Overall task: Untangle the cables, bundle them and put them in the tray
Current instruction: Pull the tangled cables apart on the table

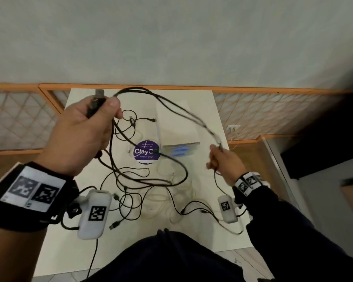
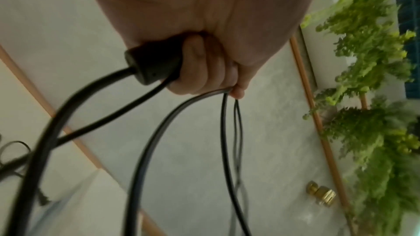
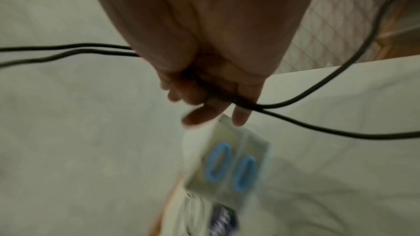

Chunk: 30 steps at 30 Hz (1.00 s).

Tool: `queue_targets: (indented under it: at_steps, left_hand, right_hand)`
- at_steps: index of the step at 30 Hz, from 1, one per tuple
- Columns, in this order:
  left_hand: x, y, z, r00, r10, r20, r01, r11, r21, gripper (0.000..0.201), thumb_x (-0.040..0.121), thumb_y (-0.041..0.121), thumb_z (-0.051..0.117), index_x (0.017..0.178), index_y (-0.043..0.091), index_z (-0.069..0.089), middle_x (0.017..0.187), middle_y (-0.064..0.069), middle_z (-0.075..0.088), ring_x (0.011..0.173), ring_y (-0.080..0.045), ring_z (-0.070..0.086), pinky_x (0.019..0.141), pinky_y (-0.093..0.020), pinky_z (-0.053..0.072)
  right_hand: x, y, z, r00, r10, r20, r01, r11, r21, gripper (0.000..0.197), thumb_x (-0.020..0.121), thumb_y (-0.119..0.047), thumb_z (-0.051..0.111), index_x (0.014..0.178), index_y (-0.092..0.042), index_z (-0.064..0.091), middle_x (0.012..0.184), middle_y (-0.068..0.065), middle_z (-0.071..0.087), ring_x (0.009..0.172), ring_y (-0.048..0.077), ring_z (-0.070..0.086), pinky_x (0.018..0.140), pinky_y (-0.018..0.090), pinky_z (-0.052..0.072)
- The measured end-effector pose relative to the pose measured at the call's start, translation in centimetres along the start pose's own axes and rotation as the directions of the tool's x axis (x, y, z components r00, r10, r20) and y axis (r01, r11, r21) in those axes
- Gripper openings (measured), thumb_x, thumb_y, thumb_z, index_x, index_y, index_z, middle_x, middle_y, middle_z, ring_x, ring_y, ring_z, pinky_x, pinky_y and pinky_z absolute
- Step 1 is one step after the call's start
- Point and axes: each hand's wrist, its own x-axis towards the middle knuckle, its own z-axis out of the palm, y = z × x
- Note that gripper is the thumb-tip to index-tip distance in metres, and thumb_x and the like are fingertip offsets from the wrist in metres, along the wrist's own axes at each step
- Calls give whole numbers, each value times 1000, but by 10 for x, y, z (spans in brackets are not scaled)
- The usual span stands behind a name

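My left hand (image 1: pixel 90 123) is raised over the table's left and grips a black cable (image 1: pixel 171 106) with its plug end (image 1: pixel 99 94) sticking up out of the fist; in the left wrist view the fingers (image 2: pixel 204 71) curl round a thick ferrite block (image 2: pixel 152 64) and several loops. The cable arcs right to my right hand (image 1: pixel 218 157), which pinches it; the fingers (image 3: pixel 204 100) close on the strand (image 3: pixel 318 82). A tangle of black and white cables (image 1: pixel 143 186) lies on the white table (image 1: pixel 59 231). The white tray (image 1: pixel 177 123) stands behind.
A round purple-labelled tub (image 1: pixel 146 152) sits left of the tray, whose front carries blue oval marks (image 3: pixel 229 166). An orange-framed lattice panel (image 1: pixel 25 117) runs behind the table. Green plants (image 2: pixel 368 60) show in the left wrist view.
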Motion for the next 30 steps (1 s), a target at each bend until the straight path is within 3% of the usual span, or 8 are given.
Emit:
queue_targets:
  at_steps: [5, 9, 11, 16, 20, 24, 27, 30]
  left_hand:
    - [-8, -38, 6, 991, -136, 21, 127, 966, 226, 39, 91, 60, 61, 86, 23, 71, 54, 7, 38, 49, -18, 29, 52, -27, 24]
    - [-18, -64, 26, 964, -250, 91, 187, 881, 435, 32, 106, 42, 56, 92, 18, 73, 45, 19, 48, 41, 0, 44, 55, -29, 30]
    - [-22, -77, 37, 949, -295, 108, 206, 844, 495, 29, 107, 37, 56, 92, 19, 73, 45, 19, 50, 40, 2, 45, 54, -29, 32]
    - [-28, -113, 48, 917, -367, 154, 215, 782, 585, 32, 103, 42, 59, 97, 14, 73, 69, 0, 55, 51, -8, 42, 58, -31, 37]
    - [-31, -123, 49, 910, -384, 157, 213, 757, 618, 28, 107, 39, 53, 110, 20, 75, 86, 13, 68, 73, -3, 58, 66, -24, 42]
    - [-30, -122, 48, 918, -363, 157, 197, 764, 615, 26, 109, 32, 51, 113, 21, 74, 93, 17, 68, 79, 10, 62, 62, -8, 40]
    - [-27, -115, 49, 928, -351, 126, 225, 797, 560, 24, 109, 34, 50, 109, 24, 72, 78, 26, 68, 69, 17, 61, 64, -12, 40]
    - [-22, -114, 44, 942, -330, 69, 256, 833, 491, 26, 109, 39, 51, 105, 24, 71, 59, 26, 58, 60, -6, 52, 61, -30, 41]
  right_hand:
    - [-7, -84, -49, 939, -252, -235, 233, 967, -107, 28, 94, -47, 69, 86, -21, 67, 70, -8, 54, 68, 14, 55, 80, 41, 57]
    - [-3, -105, -82, 918, -354, -182, 259, 878, -402, 37, 99, -40, 56, 110, -6, 60, 93, 15, 61, 90, 30, 60, 84, 48, 52]
    - [7, -91, -91, 940, -307, -146, 182, 816, -548, 29, 101, -33, 48, 105, -7, 60, 94, 12, 60, 92, 30, 55, 73, 37, 42]
    - [32, -26, -97, 983, -168, -78, 50, 646, -762, 24, 107, -24, 43, 107, -12, 63, 100, 8, 60, 94, 29, 56, 80, 37, 37]
    - [60, 32, -101, 994, -96, -52, 12, 567, -824, 23, 103, -25, 48, 94, -15, 66, 92, 11, 70, 86, 36, 67, 79, 45, 56]
    - [82, 67, -102, 992, -18, -122, -105, 393, -913, 33, 104, -44, 43, 117, -25, 68, 108, 18, 67, 99, 41, 66, 82, 41, 55]
    - [85, 65, -91, 992, 34, -122, -125, 427, -896, 37, 110, -35, 40, 119, -9, 65, 119, 21, 68, 108, 40, 65, 81, 36, 44]
    - [80, 60, -81, 993, 37, -112, -116, 491, -863, 32, 106, -26, 49, 130, -7, 60, 128, 18, 67, 118, 39, 62, 91, 40, 48]
